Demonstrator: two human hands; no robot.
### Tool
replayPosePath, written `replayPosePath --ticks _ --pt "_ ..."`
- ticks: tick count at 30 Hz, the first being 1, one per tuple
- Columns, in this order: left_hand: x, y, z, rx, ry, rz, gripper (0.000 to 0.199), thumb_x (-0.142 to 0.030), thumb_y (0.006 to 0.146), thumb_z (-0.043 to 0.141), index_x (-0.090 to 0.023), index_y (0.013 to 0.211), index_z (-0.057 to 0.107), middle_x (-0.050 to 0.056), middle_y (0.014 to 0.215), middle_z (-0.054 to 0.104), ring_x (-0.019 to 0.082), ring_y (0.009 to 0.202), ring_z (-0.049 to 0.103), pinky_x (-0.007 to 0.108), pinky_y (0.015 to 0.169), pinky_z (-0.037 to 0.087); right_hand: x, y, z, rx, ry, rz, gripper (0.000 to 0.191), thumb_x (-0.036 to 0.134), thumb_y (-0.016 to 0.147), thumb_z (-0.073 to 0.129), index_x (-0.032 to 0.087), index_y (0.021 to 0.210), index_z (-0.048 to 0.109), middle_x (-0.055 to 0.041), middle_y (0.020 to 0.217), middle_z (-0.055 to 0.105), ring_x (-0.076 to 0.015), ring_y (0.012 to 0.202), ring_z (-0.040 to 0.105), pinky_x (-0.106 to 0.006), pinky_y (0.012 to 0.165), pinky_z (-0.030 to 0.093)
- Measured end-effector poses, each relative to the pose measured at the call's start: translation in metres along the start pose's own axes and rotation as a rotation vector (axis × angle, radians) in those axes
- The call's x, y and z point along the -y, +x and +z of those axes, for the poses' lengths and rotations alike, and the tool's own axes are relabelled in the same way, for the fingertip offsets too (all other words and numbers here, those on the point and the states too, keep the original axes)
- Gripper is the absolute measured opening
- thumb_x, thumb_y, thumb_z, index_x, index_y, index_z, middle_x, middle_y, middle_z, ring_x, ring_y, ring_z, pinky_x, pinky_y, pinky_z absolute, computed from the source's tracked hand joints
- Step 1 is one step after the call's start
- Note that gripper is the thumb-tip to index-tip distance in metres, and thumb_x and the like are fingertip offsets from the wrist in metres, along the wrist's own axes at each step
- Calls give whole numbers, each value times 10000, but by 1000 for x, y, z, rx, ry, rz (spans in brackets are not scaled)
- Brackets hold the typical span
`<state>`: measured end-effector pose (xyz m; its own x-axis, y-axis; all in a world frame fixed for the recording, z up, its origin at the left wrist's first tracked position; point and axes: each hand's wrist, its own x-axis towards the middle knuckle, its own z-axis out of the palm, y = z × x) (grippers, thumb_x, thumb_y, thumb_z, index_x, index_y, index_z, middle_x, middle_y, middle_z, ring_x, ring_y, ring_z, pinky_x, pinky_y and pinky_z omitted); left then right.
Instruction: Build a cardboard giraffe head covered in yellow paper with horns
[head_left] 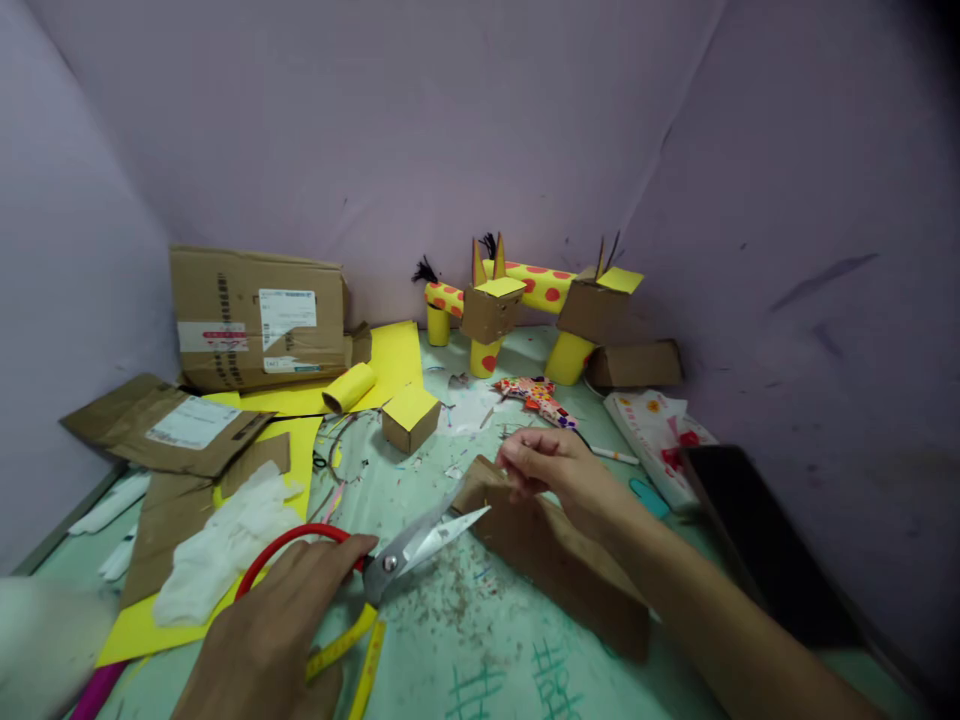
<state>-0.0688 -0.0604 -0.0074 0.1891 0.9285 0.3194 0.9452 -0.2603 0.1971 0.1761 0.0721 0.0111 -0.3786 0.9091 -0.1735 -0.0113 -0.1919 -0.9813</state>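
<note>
Red-handled scissors (390,562) are in my left hand (277,620), blades parted and pointing up and to the right. A yellow measuring tape (341,650) trails beside that hand below the scissors' pivot. My right hand (555,465) is closed in a pinch just past the blade tips; what sits between its fingertips is too small or hidden to make out. Under it, a long brown cardboard piece (559,560) slants across the green table (427,660). Whether the right fingers touch the cardboard, I cannot tell.
Two yellow spotted cardboard animals (491,315) (592,305) stand by the wall. A yellow-topped small box (411,420), a yellow tube (349,388) and a large carton (262,320) are left of them. White cloth (229,545) lies left; a dark phone (765,545) lies right.
</note>
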Motion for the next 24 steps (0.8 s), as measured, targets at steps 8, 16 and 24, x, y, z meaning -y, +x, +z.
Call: replayPosePath --ticks 8,16,24 --pt "-6 5 -2 -2 -72 99 628 -68 551 411 -285 1140 439 22 944 653 217 872 626 298 696 504 -8 -4 12 162 21 61 270 390 612 714 160 559 583 37 459 502 -84 434 428 -214 456 306" --pt "-7 5 -3 32 -233 122 579 -83 557 418 -286 1096 470 25 946 656 216 872 620 277 690 496 -6 -9 8 519 367 278 307 372 580 738 168 560 510 59 506 399 -67 445 317 -190 416 348" --pt "-3 5 -8 85 -217 31 630 -81 529 409 -285 1122 469 9 999 637 203 920 600 291 760 501 -1 -16 25 352 388 211 260 364 724 631 178 624 477 63 548 297 -77 488 255 -162 391 257"
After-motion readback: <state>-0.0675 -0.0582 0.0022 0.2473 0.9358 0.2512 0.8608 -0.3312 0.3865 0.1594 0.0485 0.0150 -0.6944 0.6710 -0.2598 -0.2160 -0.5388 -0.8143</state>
